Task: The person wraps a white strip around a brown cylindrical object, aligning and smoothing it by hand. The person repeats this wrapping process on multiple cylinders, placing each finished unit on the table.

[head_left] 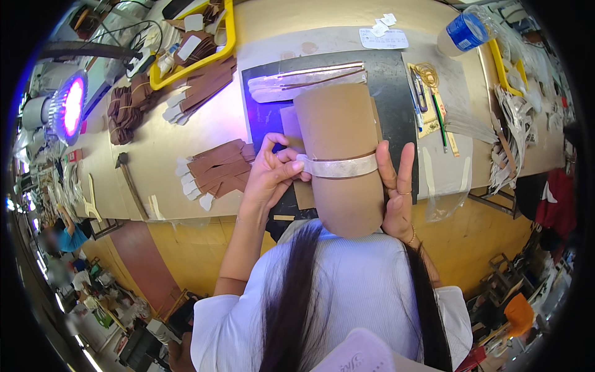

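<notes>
A whitish strip (341, 167) lies across a large curved piece of tan-brown sheet material (338, 127), which bends over the table's near edge toward my body. My left hand (273, 170) pinches the strip's left end between thumb and fingers. At the strip's right end is my right hand (400, 189), two fingers stretched upward and apart, its fingertips beside the sheet's right edge. Whether that hand touches the strip I cannot tell. Beneath the sheet is a dark mat (387, 74). Pale shiny strips (279, 87) with brown edges lie on the mat, beyond the sheet.
Left are brown strips with white ends (217, 167), a tied brown bundle (124, 115), a hammer (127, 183), a lit lamp (71, 108) and a yellow tray (231, 31). Right are pens (440, 118), a blue-labelled bottle (462, 32) and pale scraps (511, 124).
</notes>
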A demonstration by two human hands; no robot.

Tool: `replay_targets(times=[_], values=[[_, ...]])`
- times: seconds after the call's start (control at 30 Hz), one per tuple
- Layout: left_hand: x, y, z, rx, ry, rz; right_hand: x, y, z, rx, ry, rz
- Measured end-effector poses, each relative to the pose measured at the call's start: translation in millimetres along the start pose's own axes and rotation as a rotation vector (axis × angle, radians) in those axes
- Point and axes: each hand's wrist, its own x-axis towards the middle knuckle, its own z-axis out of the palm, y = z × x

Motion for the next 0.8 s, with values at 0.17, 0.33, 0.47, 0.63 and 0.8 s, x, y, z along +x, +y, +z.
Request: replay_targets(times=[0.17,0.33,0.47,0.63,0.8], values=[[0,1,2,0.024,-0.006,-0.008,1,5,-8,-0.072,0.038,0.183],[-1,1,-2,0.091,-0.017,0.048,16,2,-21,0.151,0.181,0.212],[-7,2,6,0.128,0.010,0.155,31,-36,-47,0.579,0.116,0.182],[-6,9,11,0.166,0.022,0.215,36,-82,-48,0.495,0.114,0.101],[-5,15,9,0.178,0.008,0.241,44,-90,-40,0.445,0.096,0.072]])
